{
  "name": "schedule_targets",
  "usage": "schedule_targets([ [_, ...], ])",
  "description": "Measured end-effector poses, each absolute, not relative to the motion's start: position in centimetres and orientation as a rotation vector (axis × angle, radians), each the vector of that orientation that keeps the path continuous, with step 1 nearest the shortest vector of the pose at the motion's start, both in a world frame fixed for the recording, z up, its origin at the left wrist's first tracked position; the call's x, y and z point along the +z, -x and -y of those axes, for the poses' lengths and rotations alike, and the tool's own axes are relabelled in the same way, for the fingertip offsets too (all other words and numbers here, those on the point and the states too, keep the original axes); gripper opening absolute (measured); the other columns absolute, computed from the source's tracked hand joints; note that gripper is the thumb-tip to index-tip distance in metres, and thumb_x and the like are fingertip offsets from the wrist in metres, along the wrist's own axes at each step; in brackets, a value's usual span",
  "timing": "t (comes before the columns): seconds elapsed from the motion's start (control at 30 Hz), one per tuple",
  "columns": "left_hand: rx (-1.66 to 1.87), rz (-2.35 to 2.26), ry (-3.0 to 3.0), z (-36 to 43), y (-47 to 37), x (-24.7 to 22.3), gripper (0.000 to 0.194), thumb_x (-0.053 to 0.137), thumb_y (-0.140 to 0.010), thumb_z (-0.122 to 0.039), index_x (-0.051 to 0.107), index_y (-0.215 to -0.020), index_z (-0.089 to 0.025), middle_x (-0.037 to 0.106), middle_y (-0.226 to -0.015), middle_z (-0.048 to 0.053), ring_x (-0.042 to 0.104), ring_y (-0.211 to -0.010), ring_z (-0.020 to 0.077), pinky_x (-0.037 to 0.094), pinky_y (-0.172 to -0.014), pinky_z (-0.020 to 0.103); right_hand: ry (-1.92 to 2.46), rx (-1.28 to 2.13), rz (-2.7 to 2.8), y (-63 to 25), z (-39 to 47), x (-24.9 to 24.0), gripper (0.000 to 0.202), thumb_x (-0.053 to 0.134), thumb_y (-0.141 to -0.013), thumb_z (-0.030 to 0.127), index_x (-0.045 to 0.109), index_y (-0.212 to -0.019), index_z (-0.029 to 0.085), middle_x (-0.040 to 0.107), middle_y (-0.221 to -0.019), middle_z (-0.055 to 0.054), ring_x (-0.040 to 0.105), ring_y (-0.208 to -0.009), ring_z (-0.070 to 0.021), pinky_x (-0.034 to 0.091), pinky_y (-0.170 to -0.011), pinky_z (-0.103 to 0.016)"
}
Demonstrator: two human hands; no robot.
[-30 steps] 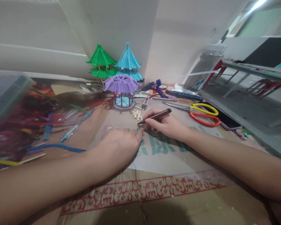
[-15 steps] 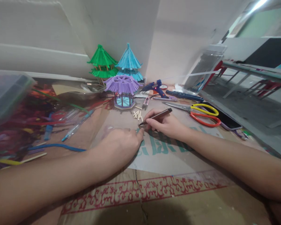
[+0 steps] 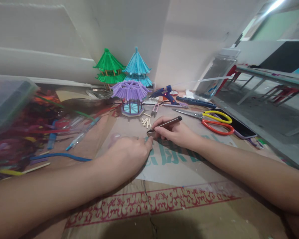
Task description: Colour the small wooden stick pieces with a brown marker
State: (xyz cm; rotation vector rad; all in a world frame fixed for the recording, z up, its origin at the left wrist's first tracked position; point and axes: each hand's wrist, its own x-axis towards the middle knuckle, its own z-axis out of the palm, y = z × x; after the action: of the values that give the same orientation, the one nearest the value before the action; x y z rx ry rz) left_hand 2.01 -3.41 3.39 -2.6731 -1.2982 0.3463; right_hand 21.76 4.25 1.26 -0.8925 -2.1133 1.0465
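Observation:
A dark marker pen [image 3: 168, 123] is in my right hand [image 3: 178, 133], with its tip pointing down and left beside my left fingertips. My left hand [image 3: 131, 151] rests low over the white sheet [image 3: 169, 172], fingers curled and closed near the pen tip. Whatever those fingers press on is hidden beneath them. Several short pale sticks [image 3: 146, 122] lie just beyond the pen tip. Behind them stands a small purple-roofed pavilion [image 3: 132, 96], with green [image 3: 109, 66] and light-blue [image 3: 137, 66] roofed models at its back.
To the right lie scissors [image 3: 205, 118] with yellow and red handles, a phone [image 3: 236, 124] and a blue glue gun [image 3: 164, 93]. Small snips [image 3: 154, 109] lie by the pavilion. On the left are a clear plastic box [image 3: 12, 103], a pen [image 3: 82, 132] and a blue strip [image 3: 62, 155].
The pen's rear end has dipped very slightly. Both hands stay in nearly the same place.

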Motion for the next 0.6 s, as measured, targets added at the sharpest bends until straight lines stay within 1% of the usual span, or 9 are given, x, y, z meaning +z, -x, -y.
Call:
schedule_targets([
  [0.13,0.327,1.333,2.675,3.42,-2.1,3.41,0.045,0.049,-0.091,-0.003,0.055,-0.135,-0.01,0.072,-0.091,0.011,0.072,-0.076,0.0281,0.056,-0.064,0.04,0.917,1.055,2.109,-21.7,-4.17,1.43,0.011,0.058,-0.095,0.027,0.063,-0.096,0.018,0.067,-0.072,0.0,0.056,-0.059,-0.0113,0.045,-0.054,-0.024],
  [0.3,0.351,1.296,2.646,3.45,-2.22,3.42,0.042,0.05,-0.09,-0.003,0.057,-0.132,-0.006,0.073,-0.09,0.013,0.072,-0.075,0.0275,0.057,-0.064,0.039,0.912,1.081,2.088,-21.74,-4.17,1.41,0.012,0.058,-0.095,0.028,0.063,-0.098,0.017,0.067,-0.073,0.0,0.056,-0.059,-0.0111,0.046,-0.054,-0.024],
  [0.47,0.399,1.278,2.633,3.59,-2.27,3.57,0.044,0.046,-0.093,-0.004,0.055,-0.136,-0.006,0.073,-0.094,0.015,0.073,-0.078,0.0284,0.06,-0.066,0.042,0.906,1.091,2.096,-21.86,-4.3,1.13,0.013,0.058,-0.096,0.026,0.065,-0.103,0.018,0.07,-0.077,-0.001,0.058,-0.062,-0.0113,0.047,-0.057,-0.025],
  [0.6,0.396,1.298,2.64,3.63,-2.21,3.54,0.045,0.048,-0.091,-0.002,0.055,-0.135,-0.006,0.073,-0.095,0.015,0.073,-0.08,0.0295,0.06,-0.068,0.044,0.918,1.089,2.103,-21.8,-4.25,1.2,0.013,0.058,-0.096,0.026,0.065,-0.103,0.018,0.07,-0.077,-0.002,0.057,-0.061,-0.011,0.047,-0.055,-0.024],
])
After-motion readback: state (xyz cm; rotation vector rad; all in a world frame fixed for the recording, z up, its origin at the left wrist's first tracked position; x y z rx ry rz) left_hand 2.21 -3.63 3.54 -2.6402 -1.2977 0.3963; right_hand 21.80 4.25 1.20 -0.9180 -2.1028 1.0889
